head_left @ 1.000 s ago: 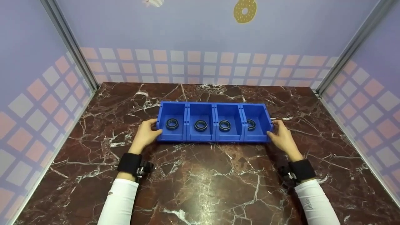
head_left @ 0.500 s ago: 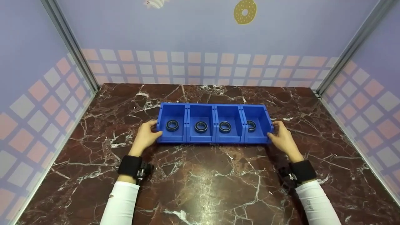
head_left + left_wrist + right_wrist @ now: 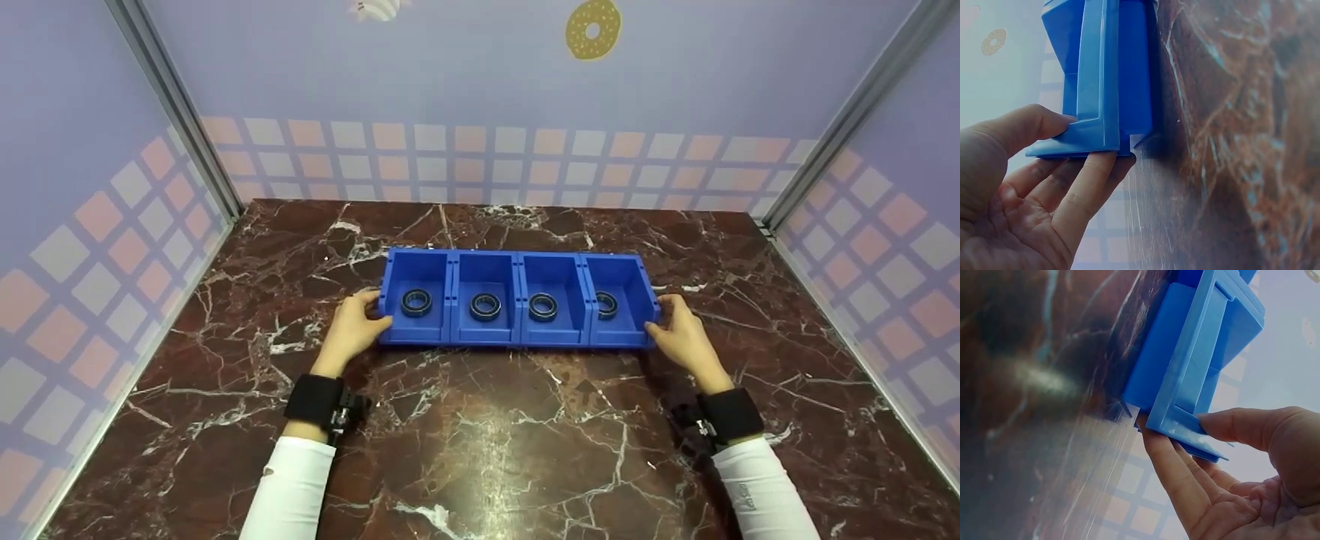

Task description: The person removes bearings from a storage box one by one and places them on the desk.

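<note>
A joined row of several blue plastic bins [image 3: 484, 337] spans the middle of the table, their low front lips facing me. In each bin lies a dark ring with a metallic inner edge, like a ball bearing [image 3: 486, 307]; the rightmost ring [image 3: 607, 305] is partly hidden by a divider. My left hand [image 3: 352, 328] grips the left end wall, thumb on the front edge [image 3: 1092, 135] and fingers outside and beneath. My right hand [image 3: 684, 334] holds the right end likewise, its thumb on the front corner [image 3: 1188, 424]. Both wrist views show a dark gap below the front; rear contact is hidden.
Underneath is a brown marbled tabletop [image 3: 510, 435] with white veins. A lilac back wall [image 3: 480, 82] with pink and white squares rises behind it. Side panels [image 3: 67, 247] with metal corner posts [image 3: 176, 112] bound the space. Black wrist straps [image 3: 313, 398] carry the cameras.
The bin row and both hands have shifted very slightly toward me, while the head view has also moved a little. Both grips stay the same, and the rings keep their places in the bins.
</note>
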`<action>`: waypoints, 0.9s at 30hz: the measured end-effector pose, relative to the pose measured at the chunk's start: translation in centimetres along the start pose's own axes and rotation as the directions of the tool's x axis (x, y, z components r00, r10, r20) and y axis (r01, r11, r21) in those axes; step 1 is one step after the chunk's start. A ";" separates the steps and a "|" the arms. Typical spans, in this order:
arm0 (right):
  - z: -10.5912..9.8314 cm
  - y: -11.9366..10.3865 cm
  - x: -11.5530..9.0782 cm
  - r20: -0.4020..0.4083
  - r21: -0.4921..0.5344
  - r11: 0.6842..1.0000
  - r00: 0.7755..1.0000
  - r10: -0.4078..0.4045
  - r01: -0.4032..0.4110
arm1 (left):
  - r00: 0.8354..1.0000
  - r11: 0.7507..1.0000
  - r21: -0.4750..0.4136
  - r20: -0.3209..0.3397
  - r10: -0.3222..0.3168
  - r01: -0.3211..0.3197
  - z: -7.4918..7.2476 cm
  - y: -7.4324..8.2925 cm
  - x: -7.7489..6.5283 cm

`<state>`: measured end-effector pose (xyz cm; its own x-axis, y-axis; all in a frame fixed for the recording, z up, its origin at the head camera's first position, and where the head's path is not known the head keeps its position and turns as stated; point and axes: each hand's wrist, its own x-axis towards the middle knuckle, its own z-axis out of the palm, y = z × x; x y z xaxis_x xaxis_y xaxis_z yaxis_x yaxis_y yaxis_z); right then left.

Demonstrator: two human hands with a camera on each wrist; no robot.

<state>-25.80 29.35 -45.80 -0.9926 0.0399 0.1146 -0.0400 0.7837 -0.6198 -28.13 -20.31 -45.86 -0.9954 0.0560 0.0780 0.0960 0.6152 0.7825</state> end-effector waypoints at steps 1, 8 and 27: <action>0.0 0.0 0.0 0.001 0.000 1.000 1.000 0.002 -0.002 | 1.000 1.000 0.003 0.000 -0.002 0.002 0.0 0.0 0.0; 0.0 0.0 0.0 0.017 0.013 1.000 1.000 0.008 -0.008 | 1.000 1.000 -0.005 0.006 -0.021 0.021 0.1 0.2 -0.1; -0.5 -0.1 0.1 0.012 -0.017 1.000 1.000 0.001 -0.001 | 1.000 1.000 0.002 -0.022 -0.023 0.023 0.2 0.4 -0.2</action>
<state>-25.87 29.57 -45.33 -0.9939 0.0335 0.1050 -0.0374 0.7941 -0.6066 -27.91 -19.92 -45.66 -0.9970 0.0248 0.0737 0.0732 0.6181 0.7826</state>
